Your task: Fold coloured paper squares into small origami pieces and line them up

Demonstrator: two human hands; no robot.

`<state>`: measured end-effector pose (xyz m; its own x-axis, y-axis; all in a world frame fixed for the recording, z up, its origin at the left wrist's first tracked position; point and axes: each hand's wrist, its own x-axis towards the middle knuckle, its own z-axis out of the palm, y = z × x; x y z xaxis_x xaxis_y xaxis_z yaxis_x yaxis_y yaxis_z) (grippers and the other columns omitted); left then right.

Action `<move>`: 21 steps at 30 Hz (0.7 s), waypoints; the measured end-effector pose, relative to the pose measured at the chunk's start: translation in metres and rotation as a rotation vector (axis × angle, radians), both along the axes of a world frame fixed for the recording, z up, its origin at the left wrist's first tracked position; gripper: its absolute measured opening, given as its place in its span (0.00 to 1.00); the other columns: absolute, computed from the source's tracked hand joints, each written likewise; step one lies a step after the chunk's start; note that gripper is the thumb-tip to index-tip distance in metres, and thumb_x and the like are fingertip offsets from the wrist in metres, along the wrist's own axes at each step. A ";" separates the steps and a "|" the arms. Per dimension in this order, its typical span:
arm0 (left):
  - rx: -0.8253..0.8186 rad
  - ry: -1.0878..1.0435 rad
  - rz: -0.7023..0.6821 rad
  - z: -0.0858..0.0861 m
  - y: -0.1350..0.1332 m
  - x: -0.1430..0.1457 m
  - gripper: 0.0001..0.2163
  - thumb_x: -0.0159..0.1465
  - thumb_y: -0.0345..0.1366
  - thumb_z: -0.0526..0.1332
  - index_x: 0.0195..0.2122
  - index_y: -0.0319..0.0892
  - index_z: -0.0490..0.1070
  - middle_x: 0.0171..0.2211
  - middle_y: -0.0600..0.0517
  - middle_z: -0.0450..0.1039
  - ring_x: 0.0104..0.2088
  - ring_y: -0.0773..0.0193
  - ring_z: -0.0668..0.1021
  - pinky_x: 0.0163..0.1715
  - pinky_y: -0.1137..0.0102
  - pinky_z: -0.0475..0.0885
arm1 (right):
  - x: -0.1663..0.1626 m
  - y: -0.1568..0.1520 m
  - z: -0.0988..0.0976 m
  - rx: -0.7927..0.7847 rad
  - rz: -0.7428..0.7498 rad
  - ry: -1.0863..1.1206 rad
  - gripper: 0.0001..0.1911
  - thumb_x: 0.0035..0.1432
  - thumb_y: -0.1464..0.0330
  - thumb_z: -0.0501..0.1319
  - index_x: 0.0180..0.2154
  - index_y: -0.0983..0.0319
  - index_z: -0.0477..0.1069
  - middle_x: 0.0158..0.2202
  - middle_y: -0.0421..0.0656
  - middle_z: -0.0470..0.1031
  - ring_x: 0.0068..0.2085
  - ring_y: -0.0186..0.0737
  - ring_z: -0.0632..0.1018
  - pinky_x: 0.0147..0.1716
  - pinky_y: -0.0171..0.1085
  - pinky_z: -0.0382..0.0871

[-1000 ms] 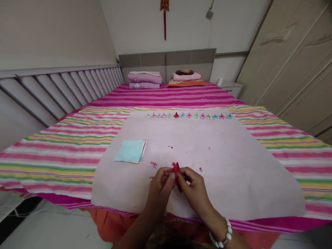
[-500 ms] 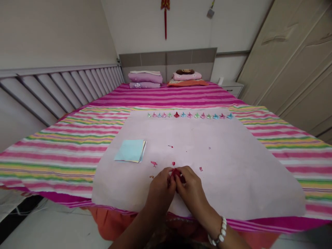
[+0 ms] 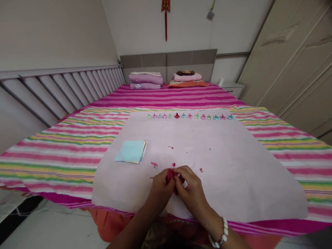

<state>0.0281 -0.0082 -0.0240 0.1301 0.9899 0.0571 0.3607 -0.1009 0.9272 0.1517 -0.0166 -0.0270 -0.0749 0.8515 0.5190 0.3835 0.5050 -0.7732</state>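
Pinching from opposite sides, the left hand (image 3: 161, 186) and right hand (image 3: 191, 186) both grasp a small folded red paper piece (image 3: 169, 175) between them, so neither is nearer. Its visible red runs roughly far to near, far end leaning left; the hands cover the rest, true long axis uncertain. Just beyond the grip: a tiny red paper scrap (image 3: 173, 164) on a broad pale flat sheet (image 3: 246, 173).
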 end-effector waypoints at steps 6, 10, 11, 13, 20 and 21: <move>0.084 0.059 0.017 0.001 0.000 0.001 0.11 0.60 0.29 0.52 0.39 0.41 0.73 0.29 0.52 0.78 0.31 0.62 0.79 0.34 0.69 0.72 | -0.004 -0.003 0.001 0.101 -0.009 0.019 0.17 0.57 0.79 0.52 0.44 0.59 0.72 0.38 0.46 0.73 0.39 0.42 0.76 0.36 0.39 0.74; 0.063 -0.059 0.016 -0.002 0.001 0.000 0.15 0.59 0.29 0.52 0.46 0.40 0.72 0.32 0.50 0.79 0.34 0.61 0.80 0.36 0.68 0.74 | -0.004 -0.005 0.002 0.121 -0.014 0.013 0.17 0.58 0.78 0.51 0.45 0.59 0.70 0.40 0.48 0.73 0.42 0.43 0.75 0.39 0.41 0.74; 0.057 -0.088 0.015 -0.002 0.001 0.000 0.16 0.59 0.28 0.52 0.46 0.40 0.73 0.31 0.51 0.79 0.34 0.61 0.80 0.36 0.68 0.75 | -0.004 -0.005 0.001 0.117 -0.033 0.008 0.17 0.58 0.78 0.52 0.45 0.58 0.70 0.41 0.48 0.73 0.42 0.43 0.75 0.39 0.41 0.74; 0.058 -0.114 0.020 -0.002 0.001 0.000 0.16 0.57 0.27 0.52 0.43 0.40 0.74 0.28 0.53 0.78 0.34 0.61 0.80 0.35 0.69 0.75 | -0.004 -0.005 0.000 0.093 -0.081 -0.010 0.17 0.58 0.77 0.53 0.46 0.59 0.70 0.42 0.48 0.72 0.42 0.44 0.75 0.37 0.41 0.75; 0.299 0.140 0.077 -0.011 0.000 0.000 0.18 0.59 0.27 0.51 0.49 0.37 0.71 0.46 0.43 0.78 0.45 0.58 0.79 0.48 0.63 0.73 | -0.005 -0.001 -0.007 0.047 -0.152 -0.040 0.19 0.56 0.79 0.52 0.47 0.59 0.67 0.43 0.48 0.70 0.41 0.43 0.75 0.36 0.41 0.75; 0.322 0.172 0.068 -0.012 0.000 0.000 0.19 0.60 0.27 0.50 0.50 0.36 0.70 0.47 0.42 0.77 0.46 0.58 0.79 0.48 0.62 0.73 | -0.005 0.000 -0.008 0.053 -0.148 -0.041 0.19 0.55 0.79 0.52 0.47 0.59 0.67 0.43 0.48 0.70 0.42 0.43 0.75 0.37 0.42 0.74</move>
<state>0.0285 -0.0081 -0.0365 0.0997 0.9313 0.3503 0.5240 -0.3484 0.7772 0.1465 -0.0166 -0.0346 0.0275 0.8265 0.5623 0.4871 0.4801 -0.7295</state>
